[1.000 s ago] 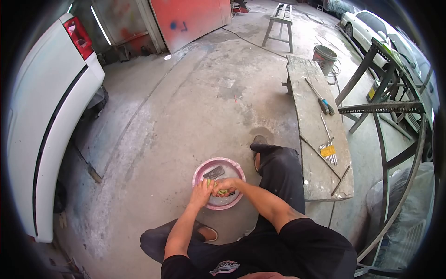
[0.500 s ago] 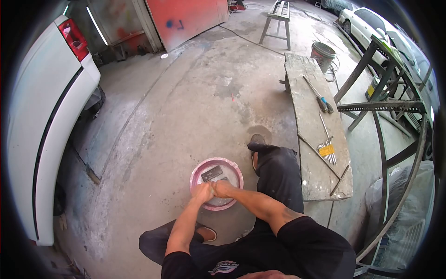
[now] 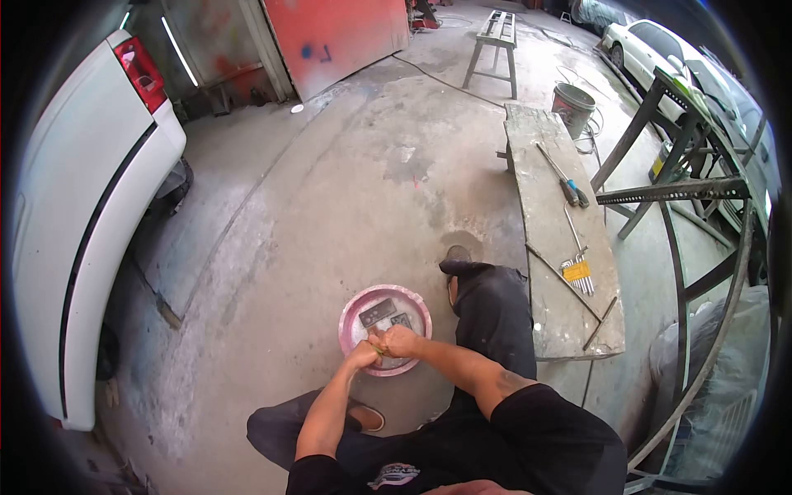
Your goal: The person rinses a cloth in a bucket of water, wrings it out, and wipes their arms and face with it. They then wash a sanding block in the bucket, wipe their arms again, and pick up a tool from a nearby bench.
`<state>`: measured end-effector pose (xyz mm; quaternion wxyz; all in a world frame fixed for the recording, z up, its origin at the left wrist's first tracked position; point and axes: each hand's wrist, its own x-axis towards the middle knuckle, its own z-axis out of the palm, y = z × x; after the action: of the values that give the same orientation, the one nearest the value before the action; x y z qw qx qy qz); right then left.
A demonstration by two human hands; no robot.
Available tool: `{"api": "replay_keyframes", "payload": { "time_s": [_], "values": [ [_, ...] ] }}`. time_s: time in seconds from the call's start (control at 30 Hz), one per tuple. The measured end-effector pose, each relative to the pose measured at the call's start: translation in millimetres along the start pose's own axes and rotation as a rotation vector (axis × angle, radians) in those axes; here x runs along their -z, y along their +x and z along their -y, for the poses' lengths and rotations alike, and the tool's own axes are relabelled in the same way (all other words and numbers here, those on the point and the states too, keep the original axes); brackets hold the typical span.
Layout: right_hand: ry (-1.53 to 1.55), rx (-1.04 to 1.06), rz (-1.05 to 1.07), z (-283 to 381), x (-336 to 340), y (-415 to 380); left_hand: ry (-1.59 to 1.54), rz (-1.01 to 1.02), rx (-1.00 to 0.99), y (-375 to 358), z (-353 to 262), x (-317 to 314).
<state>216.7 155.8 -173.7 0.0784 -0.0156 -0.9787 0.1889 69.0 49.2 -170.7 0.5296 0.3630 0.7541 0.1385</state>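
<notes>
Both hands [image 3: 381, 350] — fingers closed — over pink basin [image 3: 347, 322].

I am seeing the left hand [image 3: 363, 355] and right hand [image 3: 402, 341] covering most of a green thing [image 3: 380, 351], too small to identify, and hiding part of the basin [image 3: 384, 290]. The top edge is cropping the red door [image 3: 338, 41]; the bottom edge is cutting off the shirt [image 3: 495, 458], its print [image 3: 394, 476] staying unreadable.
</notes>
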Motion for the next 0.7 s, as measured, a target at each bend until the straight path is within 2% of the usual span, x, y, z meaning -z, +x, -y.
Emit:
{"api": "replay_keyframes", "payload": {
  "time_s": [0.07, 0.13, 0.17, 0.23, 0.27, 0.33, 0.37, 0.43, 0.47, 0.53, 0.63, 0.7],
  "values": [
    [-0.068, 0.007, -0.041, 4.1, 3.7, -0.3, -0.014, 0.02, -0.009, 3.5, 8.1, 5.2],
    [0.117, -0.177, -0.072, 15.5, 12.7, -1.3, -0.08, 0.07, -0.169, -8.4, 4.4, 17.5],
    [0.115, -0.179, -0.072, 17.4, 7.9, 1.1, -0.079, 0.071, -0.171, -14.0, 4.3, 27.7],
    [0.276, -0.484, -0.321, 16.0, -14.5, 5.5, -0.395, 0.202, -0.137, -23.4, 4.5, 51.1],
    [0.274, -0.487, -0.322, 13.3, -12.7, 9.1, -0.393, 0.205, -0.139, -30.3, 3.9, 60.9],
    [1.27, -0.771, -0.071, 24.0, 33.3, 21.4, -0.837, 0.138, -0.215, -46.3, -2.9, 77.1],
    [1.27, -0.772, -0.07, 30.4, 44.4, 25.7, -0.838, 0.139, -0.215, -44.1, -6.2, 78.8],
    [1.547, -0.717, -0.007, 41.2, 57.8, 32.1, -1.262, -0.045, -0.429, -41.5, -18.5, 80.2],
    [1.546, -0.715, -0.004, 47.8, 62.0, 33.6, -1.264, -0.049, -0.43, -41.4, -28.5, 78.4],
    [1.794, -0.581, 0.094, 59.6, 69.7, 34.4, -1.375, -0.015, -0.497, -55.1, -63.6, 69.6],
    [1.913, -0.643, 0.11, 70.7, 94.4, 28.8, -1.221, 0.018, -0.614, -41.5, -62.2, 64.7],
    [1.857, -0.611, 0.103, 66.2, 86.7, 24.6, -1.201, 0.005, -0.587, -35.1, -60.4, 60.2]
  ]
}}
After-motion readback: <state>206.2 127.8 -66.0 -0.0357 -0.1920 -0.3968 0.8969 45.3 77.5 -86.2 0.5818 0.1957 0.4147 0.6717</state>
